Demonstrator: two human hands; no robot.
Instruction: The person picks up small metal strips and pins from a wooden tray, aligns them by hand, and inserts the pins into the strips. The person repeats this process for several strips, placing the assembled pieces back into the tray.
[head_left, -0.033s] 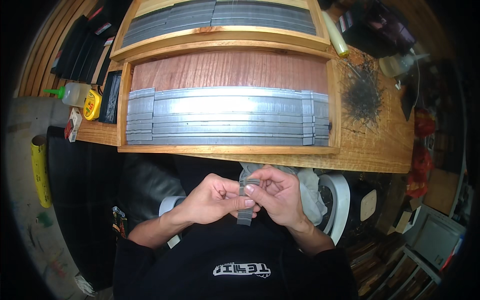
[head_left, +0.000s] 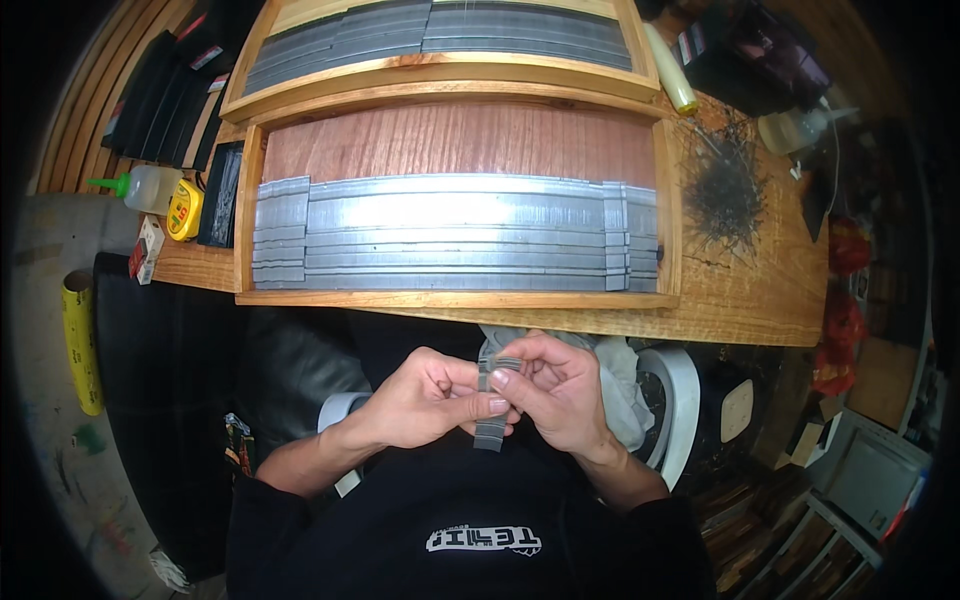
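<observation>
Two hands are meeting in front of me: my left hand [head_left: 425, 405] and right hand [head_left: 555, 390] are both pinching a short grey metal strip [head_left: 491, 405] between them, just below the wooden tray [head_left: 450, 298] holding long grey strips [head_left: 455, 235].

— What sort of place is this?

— A small craft workshop, by the look of it. A slatted wooden table [head_left: 760, 300] carries shallow wooden trays [head_left: 450, 298] packed with rows of grey metal strips [head_left: 450, 235].

— Anything else pointing that way?

— A yellow tape measure [head_left: 185, 208], a squeeze bottle with a green nozzle [head_left: 145, 186], and a loose heap of thin dark wire pieces [head_left: 725, 190]. Cluttered shelves [head_left: 850, 500] stand at the right.
</observation>
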